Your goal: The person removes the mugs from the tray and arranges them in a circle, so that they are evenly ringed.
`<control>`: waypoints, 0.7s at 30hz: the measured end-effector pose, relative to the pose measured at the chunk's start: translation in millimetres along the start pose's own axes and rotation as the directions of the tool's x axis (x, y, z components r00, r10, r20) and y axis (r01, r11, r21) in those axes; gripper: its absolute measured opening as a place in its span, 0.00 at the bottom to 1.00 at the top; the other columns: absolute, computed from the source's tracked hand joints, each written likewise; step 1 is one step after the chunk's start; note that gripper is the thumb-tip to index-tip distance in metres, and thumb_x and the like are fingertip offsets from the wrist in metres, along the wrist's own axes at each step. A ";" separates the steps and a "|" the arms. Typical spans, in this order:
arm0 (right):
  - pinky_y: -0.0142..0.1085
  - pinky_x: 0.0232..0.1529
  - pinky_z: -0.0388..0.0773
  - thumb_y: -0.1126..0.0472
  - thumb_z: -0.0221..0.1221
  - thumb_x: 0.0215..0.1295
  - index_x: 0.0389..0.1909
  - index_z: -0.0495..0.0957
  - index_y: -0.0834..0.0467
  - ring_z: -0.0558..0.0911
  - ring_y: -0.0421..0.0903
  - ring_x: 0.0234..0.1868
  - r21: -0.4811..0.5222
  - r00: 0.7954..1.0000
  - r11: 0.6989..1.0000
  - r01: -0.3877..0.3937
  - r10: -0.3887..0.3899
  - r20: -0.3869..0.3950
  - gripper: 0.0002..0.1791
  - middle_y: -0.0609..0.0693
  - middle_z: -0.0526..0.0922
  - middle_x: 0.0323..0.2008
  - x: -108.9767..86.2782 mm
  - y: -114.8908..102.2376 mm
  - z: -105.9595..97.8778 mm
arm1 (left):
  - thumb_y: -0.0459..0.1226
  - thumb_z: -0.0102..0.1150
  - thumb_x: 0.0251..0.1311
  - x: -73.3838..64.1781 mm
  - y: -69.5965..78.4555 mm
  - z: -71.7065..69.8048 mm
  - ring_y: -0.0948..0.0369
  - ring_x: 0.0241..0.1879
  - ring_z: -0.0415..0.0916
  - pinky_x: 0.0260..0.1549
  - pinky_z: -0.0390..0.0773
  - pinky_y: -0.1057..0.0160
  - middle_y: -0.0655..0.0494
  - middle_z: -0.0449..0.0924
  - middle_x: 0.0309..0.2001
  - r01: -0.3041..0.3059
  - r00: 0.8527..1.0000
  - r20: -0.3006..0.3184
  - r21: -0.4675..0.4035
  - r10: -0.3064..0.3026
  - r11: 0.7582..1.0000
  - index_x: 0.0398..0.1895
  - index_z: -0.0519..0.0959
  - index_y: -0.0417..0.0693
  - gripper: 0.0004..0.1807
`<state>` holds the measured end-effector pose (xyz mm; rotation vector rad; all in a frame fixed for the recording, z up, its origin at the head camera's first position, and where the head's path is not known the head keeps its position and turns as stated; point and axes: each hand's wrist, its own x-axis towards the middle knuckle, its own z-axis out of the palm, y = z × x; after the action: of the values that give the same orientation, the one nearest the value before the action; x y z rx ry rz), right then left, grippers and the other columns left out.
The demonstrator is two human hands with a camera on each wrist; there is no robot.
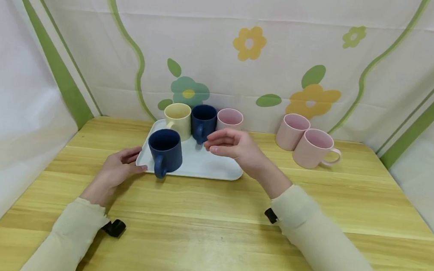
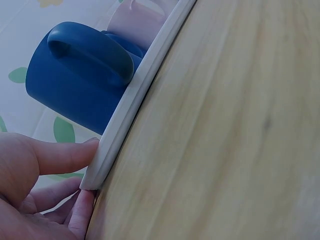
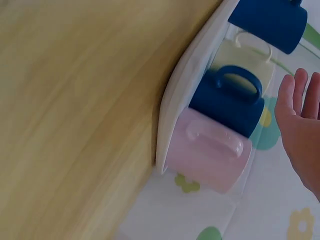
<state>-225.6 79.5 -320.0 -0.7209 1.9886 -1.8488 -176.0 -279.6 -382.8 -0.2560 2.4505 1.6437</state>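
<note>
At the left end of a white tray [image 1: 210, 165], my left hand [image 1: 115, 167] grips the front corner, thumb on the rim and fingers at its underside in the left wrist view. Close by stands a dark blue mug [image 1: 165, 150] at the tray's front left, its handle [image 2: 95, 55] toward me. Behind it, a pale yellow mug [image 1: 177, 121], a second dark blue mug [image 1: 204, 121] and a pink mug [image 1: 230, 117] form a row. My right hand [image 1: 235, 148] hovers over the right half of the tray, fingers loosely extended, holding nothing, and partly covers the pink mug in the head view.
Two more pink mugs, one behind [image 1: 292, 135] and one in front [image 1: 312, 150], stand on the wooden table [image 1: 208, 229] right of the tray. A white curtain [image 1: 210, 36] with printed flowers hangs along the table's back edge. Black straps [image 1: 116, 228] show at both wrists.
</note>
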 end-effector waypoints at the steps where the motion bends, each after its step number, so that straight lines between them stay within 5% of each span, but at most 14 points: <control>1: 0.37 0.62 0.84 0.71 0.63 0.72 0.64 0.77 0.71 0.89 0.44 0.53 -0.006 1.000 1.000 -0.001 0.001 0.008 0.21 0.58 0.90 0.54 1.6 0.8 3.6 | 0.36 0.67 0.71 0.3 0.1 0.1 0.44 0.81 0.60 0.45 0.72 0.84 0.40 0.61 0.82 0.001 1.000 -0.001 0.000 -0.001 1.000 0.86 0.56 0.45 0.44; 9: 0.41 0.64 0.83 0.71 0.64 0.70 0.61 0.78 0.72 0.89 0.43 0.52 0.014 0.997 1.000 -0.018 0.017 0.075 0.20 0.60 0.90 0.54 12.5 5.6 28.0 | 0.35 0.68 0.70 0.5 0.2 0.2 0.42 0.81 0.61 0.44 0.72 0.85 0.39 0.61 0.82 -0.010 1.000 -0.008 0.005 0.010 1.000 0.85 0.56 0.44 0.45; 21: 0.37 0.63 0.83 0.69 0.66 0.70 0.61 0.82 0.65 0.89 0.44 0.56 -0.017 0.974 0.989 -0.145 0.146 0.174 0.19 0.61 0.89 0.57 23.1 12.7 62.3 | 0.34 0.68 0.69 1.5 -0.6 1.5 0.43 0.79 0.63 0.44 0.73 0.85 0.37 0.64 0.80 -0.026 0.999 -0.022 0.000 0.026 1.000 0.84 0.58 0.42 0.44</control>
<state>-211.3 15.5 -336.7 -0.6931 1.8819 -1.6390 -177.3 -278.5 -384.3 -0.2447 2.4797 1.6611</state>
